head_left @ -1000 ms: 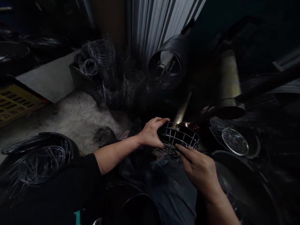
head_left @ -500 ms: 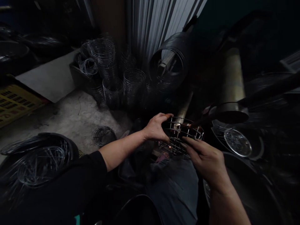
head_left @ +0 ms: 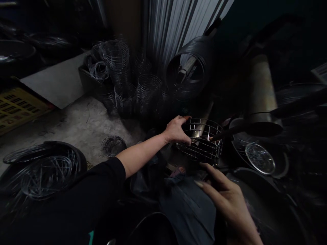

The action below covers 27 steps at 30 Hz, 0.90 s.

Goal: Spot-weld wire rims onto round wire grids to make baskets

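A round metal wire basket [head_left: 208,152] sits in front of me, around the ends of metal rods. My left hand [head_left: 176,131] grips its left side, the thumb and fingers closed over the wires. My right hand [head_left: 226,197] is apart from the basket, lower and to the right, with thumb and forefinger spread and nothing visible between them. A dark rod [head_left: 224,132] reaches into the basket from the right, and a pale bar [head_left: 205,117] stands behind it.
Stacks of wire baskets [head_left: 149,90] stand at the back. A loose wire ring [head_left: 112,146] lies on the floor, left of my forearm. Dark tubs hold wire pieces [head_left: 46,175] at left and a bright metal ring [head_left: 260,158] at right. A thick cylinder [head_left: 263,86] juts in at right.
My right hand has let go of the basket's near side and drawn down towards me. The left hand keeps its grip. The spark glow inside the basket is gone, and the basket now shows more upright.
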Tool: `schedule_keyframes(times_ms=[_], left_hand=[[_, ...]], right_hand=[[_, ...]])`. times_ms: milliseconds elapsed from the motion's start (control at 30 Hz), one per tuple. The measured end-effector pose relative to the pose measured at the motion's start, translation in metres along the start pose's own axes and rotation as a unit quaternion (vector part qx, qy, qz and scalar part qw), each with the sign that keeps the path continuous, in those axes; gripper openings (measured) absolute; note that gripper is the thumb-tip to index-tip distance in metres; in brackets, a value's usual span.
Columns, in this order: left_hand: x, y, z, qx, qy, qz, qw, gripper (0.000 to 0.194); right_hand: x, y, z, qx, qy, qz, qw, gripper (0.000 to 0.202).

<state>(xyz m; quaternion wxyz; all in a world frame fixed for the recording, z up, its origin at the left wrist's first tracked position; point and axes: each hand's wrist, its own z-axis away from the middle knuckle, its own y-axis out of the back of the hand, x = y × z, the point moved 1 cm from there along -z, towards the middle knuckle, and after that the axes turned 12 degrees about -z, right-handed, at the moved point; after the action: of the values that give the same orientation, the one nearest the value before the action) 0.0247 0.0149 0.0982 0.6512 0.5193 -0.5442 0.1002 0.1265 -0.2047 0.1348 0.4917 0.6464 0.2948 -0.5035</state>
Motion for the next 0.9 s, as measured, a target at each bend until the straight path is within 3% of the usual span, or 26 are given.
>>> schedule_keyframes(times_ms=[100,200,300,400,500,600,700,800,900], left_hand=[[-0.005,0.002,-0.006,0.001,-0.007,0.007,1.000,0.106],[-0.025,-0.001,0.001,0.001,-0.055,0.049,0.997,0.127],[-0.054,-0.019,0.020,-0.015,-0.010,0.139,0.990,0.145],[-0.072,-0.042,0.034,-0.045,0.085,0.257,0.961,0.137],[-0.073,-0.047,0.037,-0.027,0.114,0.348,0.930,0.117],[-0.067,-0.027,0.045,-0.033,0.087,0.349,0.932,0.112],[-0.058,0.003,0.068,-0.045,-0.016,0.222,0.974,0.108],[-0.040,0.025,0.094,-0.029,-0.092,0.058,0.994,0.097],[-0.022,0.033,0.109,-0.017,-0.108,-0.022,0.994,0.091]], right_hand=[[0.007,-0.007,0.001,-0.034,-0.049,-0.040,0.997,0.040],[0.014,-0.014,0.001,-0.049,-0.102,-0.176,0.978,0.032],[0.014,-0.020,0.002,-0.023,-0.116,-0.310,0.943,0.029],[0.009,-0.025,0.004,-0.009,-0.125,-0.357,0.926,0.029],[0.000,-0.025,0.010,-0.027,-0.136,-0.322,0.936,0.033],[-0.013,-0.020,0.022,-0.059,-0.117,-0.226,0.965,0.040],[-0.026,-0.019,0.032,-0.079,-0.064,-0.083,0.991,0.048],[-0.035,-0.025,0.034,-0.112,0.030,0.012,0.993,0.040],[-0.042,-0.030,0.031,-0.169,0.056,0.028,0.984,0.032]])
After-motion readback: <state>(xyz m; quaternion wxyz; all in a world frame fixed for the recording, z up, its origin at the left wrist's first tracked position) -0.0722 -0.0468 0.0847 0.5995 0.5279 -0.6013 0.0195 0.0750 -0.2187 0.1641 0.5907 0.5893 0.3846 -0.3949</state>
